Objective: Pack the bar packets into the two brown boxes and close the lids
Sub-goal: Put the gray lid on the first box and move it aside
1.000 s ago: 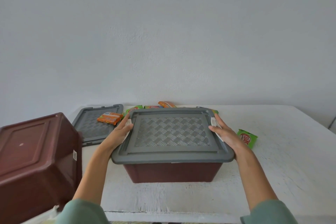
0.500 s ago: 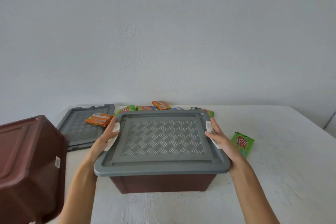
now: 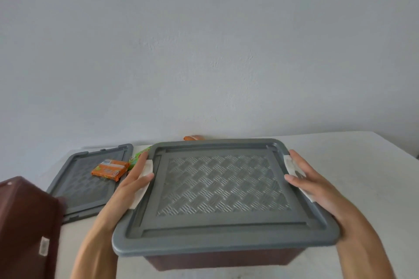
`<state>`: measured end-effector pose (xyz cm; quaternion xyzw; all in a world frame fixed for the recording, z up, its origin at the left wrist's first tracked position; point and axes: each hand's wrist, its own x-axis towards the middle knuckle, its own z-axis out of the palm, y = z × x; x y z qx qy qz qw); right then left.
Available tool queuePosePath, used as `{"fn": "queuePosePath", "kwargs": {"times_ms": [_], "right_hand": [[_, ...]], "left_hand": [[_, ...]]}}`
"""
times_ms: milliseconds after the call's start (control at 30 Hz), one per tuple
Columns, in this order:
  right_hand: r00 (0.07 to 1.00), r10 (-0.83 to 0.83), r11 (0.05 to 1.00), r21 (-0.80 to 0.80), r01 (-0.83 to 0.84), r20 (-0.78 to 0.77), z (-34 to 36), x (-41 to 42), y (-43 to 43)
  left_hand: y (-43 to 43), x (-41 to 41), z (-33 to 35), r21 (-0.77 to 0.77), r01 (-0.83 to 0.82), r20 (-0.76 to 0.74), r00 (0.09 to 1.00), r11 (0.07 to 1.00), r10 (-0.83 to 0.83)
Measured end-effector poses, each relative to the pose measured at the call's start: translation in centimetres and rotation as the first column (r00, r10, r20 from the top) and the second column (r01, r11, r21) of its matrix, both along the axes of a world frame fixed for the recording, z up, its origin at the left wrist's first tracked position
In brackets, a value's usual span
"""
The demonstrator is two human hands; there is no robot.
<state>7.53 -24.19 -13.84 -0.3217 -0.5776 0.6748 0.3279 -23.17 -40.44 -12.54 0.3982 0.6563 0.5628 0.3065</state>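
lid (image 3: pixel 222 186) covers brown box (image 3: pixel 222 260), contents hidden; left hand (image 3: pixel 133 186), right hand (image 3: pixel 311 180) touch it.

Left hand (image 3: pixel 133 182) and right hand (image 3: pixel 310 179) lie flat on the white latches (image 3: pixel 148 165) of the brown box (image 3: pixel 222 258)'s grey lid (image 3: pixel 220 188); at ten o'clock, an orange bar packet (image 3: pixel 110 169) tops a second lid (image 3: pixel 84 188).

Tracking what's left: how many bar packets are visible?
3: an orange packet on the loose grey plastic lid, a green packet by the left hand, a second orange packet behind the lidded brown box. Others may hide behind it.
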Motion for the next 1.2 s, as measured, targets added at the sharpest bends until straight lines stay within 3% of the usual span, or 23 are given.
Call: {"fn": "queuePosePath", "kwargs": {"times_ms": [233,467,600,700,900,1000,1200], "right_hand": [[0.995,-0.081,0.991,0.099,0.086,-0.057,3.7,6.8,5.4],[0.986,-0.165,0.984,0.066,0.165,-0.014,4.5,16.3,15.1],[0.999,-0.046,0.998,0.034,0.047,-0.018,4.8,21.3,20.0],[0.999,-0.048,0.998,0.039,0.048,-0.002,4.1,24.2,23.2],[0.997,-0.068,0.997,0.034,0.07,-0.045,2.1,27.0,27.8],[0.998,-0.062,0.998,-0.006,0.062,0.004,0.5,27.6,29.4],[0.996,-0.045,0.999,-0.003,0.046,0.072,-1.4,27.5,31.6]], "left_hand": [[7.3,6.7,3.0,0.098,0.04,0.009,0.999,0.994,-0.041],[16.4,15.7,2.2,0.084,0.007,0.029,1.0,0.996,-0.009],[21.9,21.3,2.2,0.076,0.002,0.063,0.998,0.997,-0.007],[24.8,24.4,1.8,0.084,-0.008,0.103,0.995,0.996,-0.001],[29.2,28.2,0.4,0.087,-0.018,0.135,0.991,0.996,0.006],[30.6,28.9,-0.8,0.074,-0.017,0.213,0.977,0.997,0.001],[32.0,29.3,-2.4,0.01,-0.048,0.197,0.979,0.999,0.046]]}}
